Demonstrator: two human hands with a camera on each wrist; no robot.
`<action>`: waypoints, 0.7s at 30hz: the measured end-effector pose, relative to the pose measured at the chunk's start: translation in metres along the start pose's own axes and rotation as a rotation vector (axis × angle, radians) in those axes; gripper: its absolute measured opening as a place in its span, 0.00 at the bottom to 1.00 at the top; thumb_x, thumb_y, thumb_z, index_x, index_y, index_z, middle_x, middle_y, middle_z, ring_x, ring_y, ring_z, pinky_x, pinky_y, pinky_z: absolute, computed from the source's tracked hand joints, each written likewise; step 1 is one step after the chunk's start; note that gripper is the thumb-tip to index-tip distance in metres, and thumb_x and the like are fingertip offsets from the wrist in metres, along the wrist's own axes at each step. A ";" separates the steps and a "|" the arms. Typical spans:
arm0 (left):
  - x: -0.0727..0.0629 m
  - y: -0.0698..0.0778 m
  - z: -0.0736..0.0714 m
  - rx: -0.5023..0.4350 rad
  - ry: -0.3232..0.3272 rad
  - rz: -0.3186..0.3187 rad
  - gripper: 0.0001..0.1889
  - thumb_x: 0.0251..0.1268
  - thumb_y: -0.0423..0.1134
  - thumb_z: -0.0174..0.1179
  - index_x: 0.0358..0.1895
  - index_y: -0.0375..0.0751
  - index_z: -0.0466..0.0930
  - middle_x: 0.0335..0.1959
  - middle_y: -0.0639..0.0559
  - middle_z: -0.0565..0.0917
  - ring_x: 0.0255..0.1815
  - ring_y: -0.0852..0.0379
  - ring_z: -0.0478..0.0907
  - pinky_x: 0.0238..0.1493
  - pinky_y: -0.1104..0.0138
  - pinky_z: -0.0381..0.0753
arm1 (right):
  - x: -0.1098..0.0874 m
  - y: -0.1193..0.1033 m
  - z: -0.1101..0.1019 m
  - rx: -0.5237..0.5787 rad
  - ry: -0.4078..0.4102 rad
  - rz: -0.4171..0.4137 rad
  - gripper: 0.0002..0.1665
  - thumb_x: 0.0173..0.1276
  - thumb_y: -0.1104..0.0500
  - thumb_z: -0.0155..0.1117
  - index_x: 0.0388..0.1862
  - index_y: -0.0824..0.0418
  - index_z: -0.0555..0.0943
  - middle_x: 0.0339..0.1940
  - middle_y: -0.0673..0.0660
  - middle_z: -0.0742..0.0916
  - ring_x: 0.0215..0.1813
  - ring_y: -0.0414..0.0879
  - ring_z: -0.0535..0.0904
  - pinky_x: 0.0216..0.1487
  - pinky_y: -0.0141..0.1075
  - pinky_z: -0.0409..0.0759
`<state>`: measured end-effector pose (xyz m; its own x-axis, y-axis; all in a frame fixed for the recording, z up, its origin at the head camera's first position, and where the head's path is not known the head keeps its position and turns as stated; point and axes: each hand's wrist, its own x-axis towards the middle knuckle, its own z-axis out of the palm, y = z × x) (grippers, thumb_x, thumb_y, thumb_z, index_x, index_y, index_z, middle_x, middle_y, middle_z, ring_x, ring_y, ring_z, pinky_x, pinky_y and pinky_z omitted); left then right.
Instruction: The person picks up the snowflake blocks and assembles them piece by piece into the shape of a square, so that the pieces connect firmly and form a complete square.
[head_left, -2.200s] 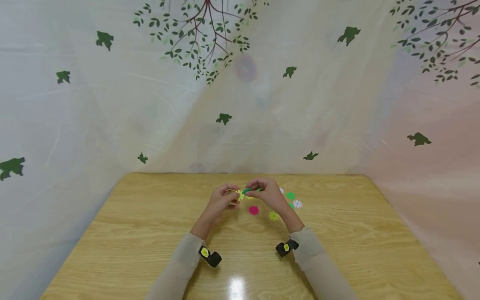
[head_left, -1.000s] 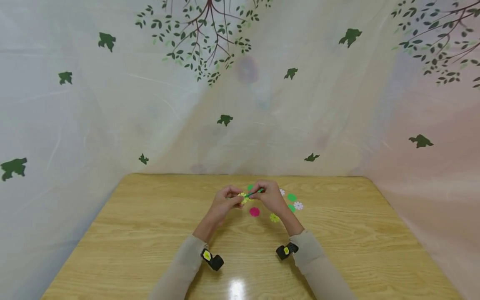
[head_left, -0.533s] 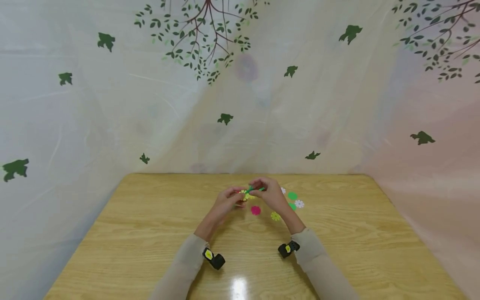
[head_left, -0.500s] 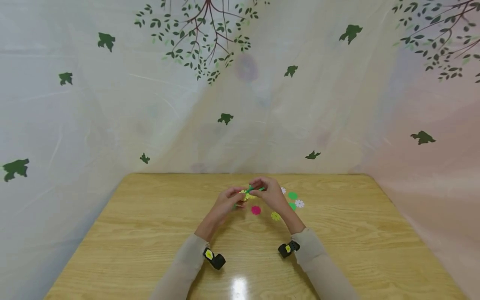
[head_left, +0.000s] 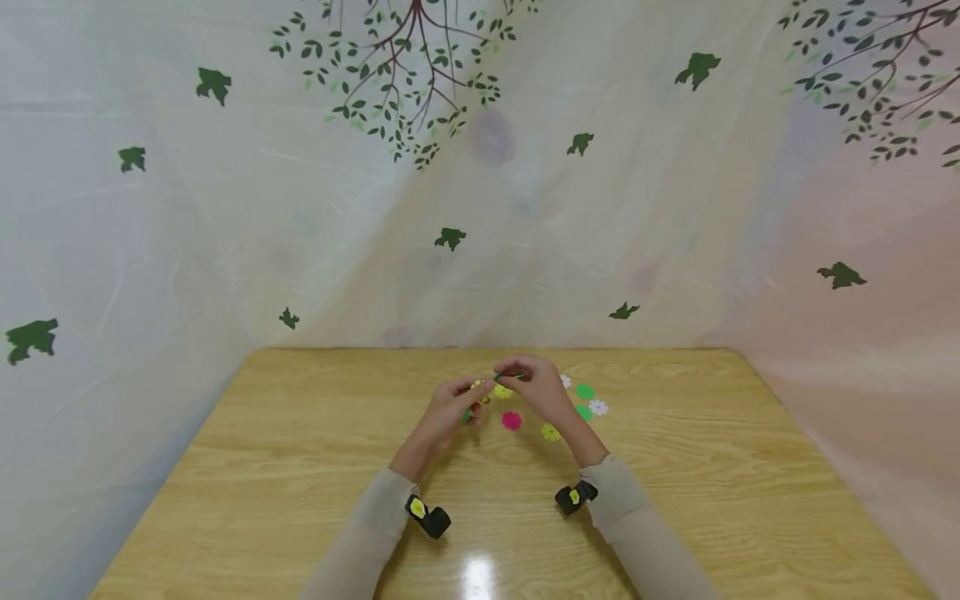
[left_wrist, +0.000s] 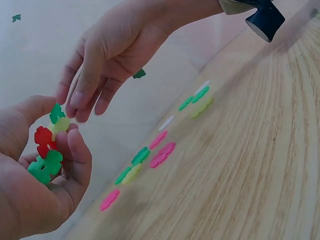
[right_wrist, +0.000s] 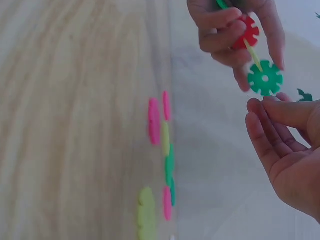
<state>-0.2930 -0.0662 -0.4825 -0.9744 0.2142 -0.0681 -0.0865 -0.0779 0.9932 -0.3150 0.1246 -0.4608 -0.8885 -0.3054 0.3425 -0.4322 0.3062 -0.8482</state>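
Note:
My left hand [head_left: 446,408] holds a short chain of notched plastic discs above the table. In the left wrist view the chain shows a lower green disc [left_wrist: 45,167], a red disc [left_wrist: 44,140], a yellow disc [left_wrist: 61,125] and an upper green disc [left_wrist: 56,114]. The yellow disc stands edge-on between the red and the upper green in the right wrist view. At that end green disc [right_wrist: 265,78], my right hand [right_wrist: 295,145] pinches the lower rim with thumb and fingertips. In the head view the fingers hide most of the chain.
Loose notched discs lie on the wooden table [head_left: 300,483] beyond and beside the hands: pink [head_left: 512,421], yellow [head_left: 551,432], green [head_left: 585,392] and white [head_left: 597,407]. A pale cloth backdrop [head_left: 360,250] rises behind the table's far edge.
The right hand has shifted slightly left, its fingertips closer to the left hand. The chain in the left hand has turned, and its yellow disc shows less in the head view.

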 end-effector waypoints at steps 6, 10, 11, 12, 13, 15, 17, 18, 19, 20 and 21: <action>0.001 0.003 -0.004 -0.010 0.027 0.006 0.23 0.74 0.44 0.62 0.61 0.29 0.79 0.32 0.56 0.80 0.26 0.63 0.70 0.26 0.72 0.77 | 0.005 -0.002 -0.019 -0.039 -0.001 0.006 0.11 0.70 0.65 0.68 0.48 0.69 0.86 0.45 0.66 0.90 0.45 0.57 0.88 0.44 0.30 0.84; 0.002 0.003 -0.003 -0.041 0.044 -0.013 0.22 0.73 0.42 0.63 0.62 0.31 0.77 0.30 0.57 0.80 0.22 0.63 0.70 0.24 0.72 0.75 | 0.005 0.001 -0.032 -0.099 -0.043 0.018 0.10 0.70 0.66 0.68 0.47 0.70 0.86 0.43 0.66 0.90 0.43 0.52 0.87 0.43 0.28 0.83; 0.002 0.003 -0.003 -0.048 0.049 -0.018 0.21 0.72 0.42 0.64 0.61 0.32 0.78 0.30 0.57 0.80 0.21 0.63 0.70 0.23 0.73 0.74 | 0.006 0.003 -0.034 -0.114 -0.054 0.016 0.09 0.70 0.67 0.68 0.47 0.70 0.86 0.43 0.66 0.90 0.43 0.52 0.86 0.43 0.28 0.83; 0.002 0.003 -0.003 -0.053 0.052 -0.021 0.21 0.72 0.41 0.63 0.61 0.32 0.77 0.29 0.58 0.79 0.20 0.63 0.70 0.23 0.73 0.74 | 0.006 0.004 -0.037 -0.132 -0.065 0.013 0.09 0.69 0.67 0.68 0.46 0.70 0.86 0.42 0.66 0.90 0.43 0.52 0.86 0.43 0.28 0.83; 0.003 0.003 -0.002 -0.058 0.056 -0.025 0.20 0.72 0.41 0.63 0.60 0.32 0.77 0.28 0.58 0.79 0.19 0.63 0.69 0.22 0.73 0.73 | 0.007 0.007 -0.038 -0.151 -0.076 0.007 0.08 0.69 0.68 0.68 0.45 0.70 0.86 0.41 0.66 0.90 0.43 0.51 0.85 0.43 0.29 0.82; 0.003 0.002 -0.003 -0.056 0.052 -0.023 0.21 0.74 0.41 0.62 0.62 0.31 0.76 0.29 0.58 0.79 0.19 0.63 0.69 0.22 0.73 0.72 | 0.008 0.012 -0.041 -0.193 -0.094 0.002 0.08 0.69 0.68 0.68 0.44 0.70 0.87 0.40 0.65 0.90 0.42 0.52 0.85 0.43 0.30 0.83; 0.003 0.002 -0.004 -0.052 0.039 -0.018 0.23 0.75 0.41 0.60 0.64 0.29 0.74 0.30 0.58 0.80 0.19 0.63 0.69 0.22 0.73 0.72 | 0.011 0.017 -0.043 -0.237 -0.111 0.007 0.07 0.69 0.68 0.68 0.43 0.71 0.87 0.39 0.64 0.90 0.41 0.52 0.85 0.43 0.32 0.83; 0.003 0.001 -0.004 -0.053 0.031 -0.015 0.24 0.75 0.41 0.60 0.65 0.29 0.73 0.31 0.58 0.80 0.20 0.63 0.69 0.22 0.73 0.72 | 0.012 0.019 -0.045 -0.258 -0.123 0.016 0.07 0.69 0.67 0.68 0.43 0.71 0.87 0.38 0.64 0.90 0.41 0.51 0.85 0.43 0.32 0.83; 0.003 0.001 -0.005 -0.052 0.024 -0.012 0.25 0.75 0.42 0.59 0.66 0.28 0.72 0.32 0.58 0.80 0.20 0.63 0.69 0.22 0.73 0.72 | 0.013 0.021 -0.046 -0.280 -0.136 0.020 0.07 0.69 0.68 0.68 0.42 0.71 0.87 0.37 0.63 0.90 0.39 0.50 0.84 0.42 0.33 0.83; 0.002 0.001 -0.005 -0.047 0.017 -0.009 0.25 0.75 0.42 0.59 0.67 0.28 0.72 0.34 0.57 0.80 0.21 0.63 0.69 0.23 0.73 0.72 | 0.014 0.022 -0.048 -0.297 -0.152 0.038 0.07 0.68 0.68 0.68 0.42 0.72 0.87 0.35 0.62 0.89 0.38 0.49 0.84 0.39 0.33 0.82; 0.001 0.002 -0.005 -0.045 0.012 -0.008 0.25 0.76 0.42 0.59 0.68 0.29 0.72 0.36 0.57 0.80 0.21 0.62 0.69 0.23 0.73 0.73 | 0.014 0.023 -0.050 -0.313 -0.168 0.059 0.07 0.68 0.68 0.68 0.41 0.72 0.87 0.34 0.61 0.89 0.37 0.47 0.82 0.38 0.33 0.82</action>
<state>-0.2955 -0.0713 -0.4815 -0.9760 0.2036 -0.0774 -0.1033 -0.1200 0.9874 -0.3454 0.1724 -0.4554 -0.8870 -0.4149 0.2029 -0.4299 0.5814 -0.6908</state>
